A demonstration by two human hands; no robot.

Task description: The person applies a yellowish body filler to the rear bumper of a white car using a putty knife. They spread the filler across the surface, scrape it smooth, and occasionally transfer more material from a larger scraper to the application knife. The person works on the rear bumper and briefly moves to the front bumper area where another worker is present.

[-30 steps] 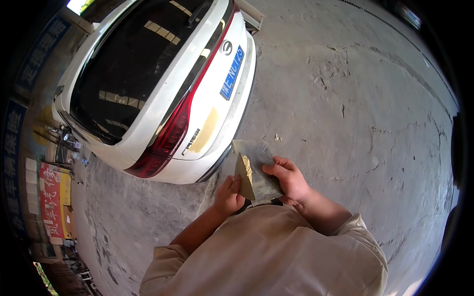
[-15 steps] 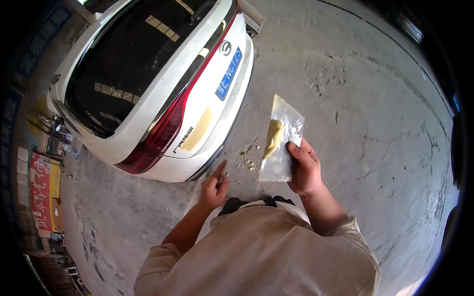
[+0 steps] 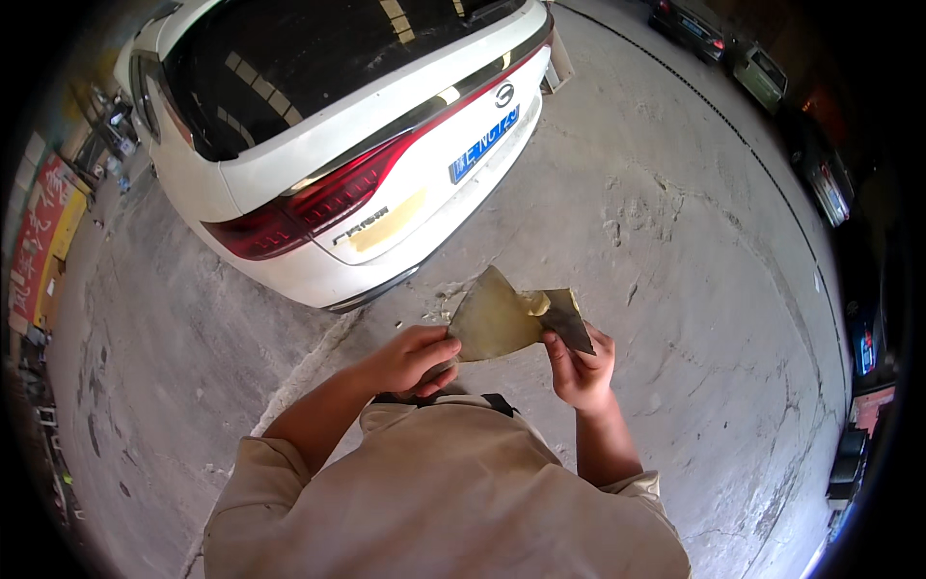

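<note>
My left hand [image 3: 410, 361] is closed on the corner of a fan-shaped, dull yellow putty spreader [image 3: 494, 320]. In my right hand [image 3: 584, 374] is a thin flat mixing board [image 3: 567, 320], tilted, pinched between thumb and fingers at its lower edge. Yellow putty [image 3: 536, 304] sits between the spreader's right corner and the board, where the two meet or overlap. Ahead to the left stands a white car [image 3: 253, 193], with a smooth yellowish putty patch [image 3: 388, 224] on its rear below the tail light [image 3: 352, 188].
Yellowish crumbs [image 3: 439, 307] lie on the cracked concrete floor [image 3: 675, 367] near the car's bumper. At far left hangs a red and yellow banner [image 3: 43, 236]. Several other cars, among them a dark one [image 3: 687, 27], stand along the far right.
The board has turned from nearly face-on to tilted. My left hand has risen toward it, and the spreader it holds now shows broadside. The view has shifted, with the car higher up.
</note>
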